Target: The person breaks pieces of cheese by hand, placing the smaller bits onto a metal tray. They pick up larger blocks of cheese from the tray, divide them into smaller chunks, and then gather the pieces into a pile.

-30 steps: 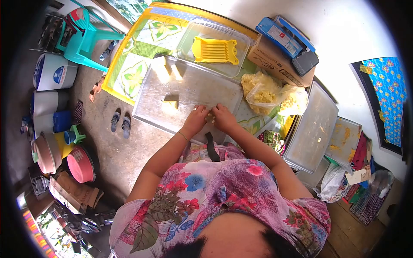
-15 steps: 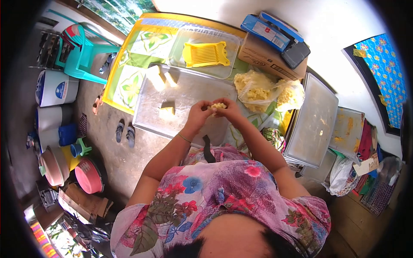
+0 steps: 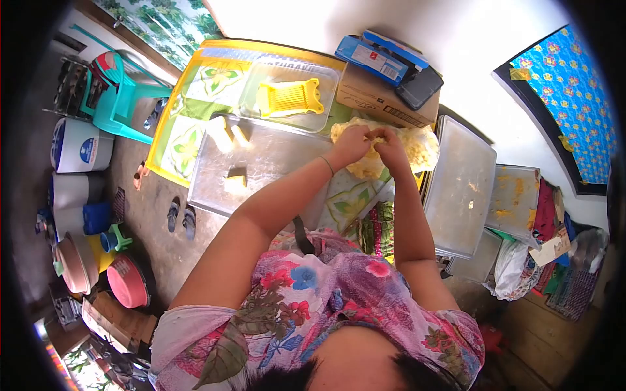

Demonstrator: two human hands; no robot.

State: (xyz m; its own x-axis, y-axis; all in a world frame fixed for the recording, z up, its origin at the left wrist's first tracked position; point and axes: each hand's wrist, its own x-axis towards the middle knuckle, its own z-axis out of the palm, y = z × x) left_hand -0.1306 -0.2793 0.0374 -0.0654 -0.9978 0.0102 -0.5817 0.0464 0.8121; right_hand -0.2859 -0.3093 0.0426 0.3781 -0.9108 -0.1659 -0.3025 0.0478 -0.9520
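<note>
My left hand (image 3: 352,144) and my right hand (image 3: 390,148) meet over a clear plastic bag (image 3: 362,168) of small pale yellow pieces. The fingers of both hands are bent inward and nearly touch; what lies between them is hidden. Beside the bag, to the right, is a heap of similar yellow pieces (image 3: 420,146). On the metal tray (image 3: 274,156) to my left are a pale dough-like block (image 3: 222,135), a thin strip (image 3: 240,136) and a smaller chunk (image 3: 235,184).
A yellow ridged board (image 3: 291,98) rests in a clear plastic container (image 3: 251,114) at the back. Behind the bag stands a cardboard box (image 3: 385,96) with a blue box (image 3: 372,58) on top. Large flat trays (image 3: 460,189) stand at the right. A green chair (image 3: 124,107) is beyond the table's left edge.
Both hands have moved from above the tray, where they held pale yellow pieces, right and forward to the plastic bag. The view has shifted a little to the right.
</note>
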